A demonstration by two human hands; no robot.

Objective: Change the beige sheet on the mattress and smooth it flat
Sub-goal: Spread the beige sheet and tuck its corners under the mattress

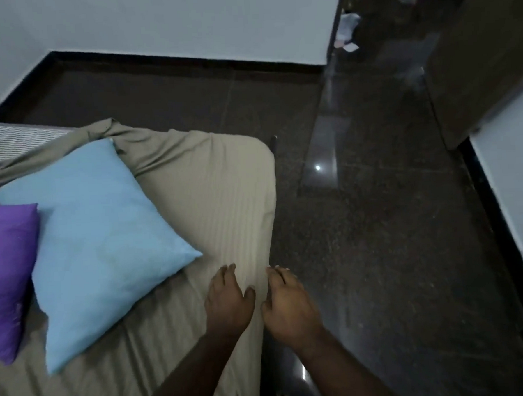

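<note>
The beige sheet [212, 200] with faint woven stripes covers the near part of the mattress and is bunched in folds toward the far corner. A striped grey mattress surface [11, 139] shows bare at the far left. My left hand [229, 299] rests palm down on the sheet near the bed's right edge, fingers relaxed. Just to its right, my right hand [287, 302] lies at the mattress edge, fingers loosely bent over the side of the sheet. Whether it pinches the cloth is unclear.
A light blue pillow [99, 248] and a purple pillow [6, 271] lie on the sheet to the left of my hands. Dark polished floor [376, 222] runs along the bed's right side. White walls stand beyond, and a brown door [483, 65] is at right.
</note>
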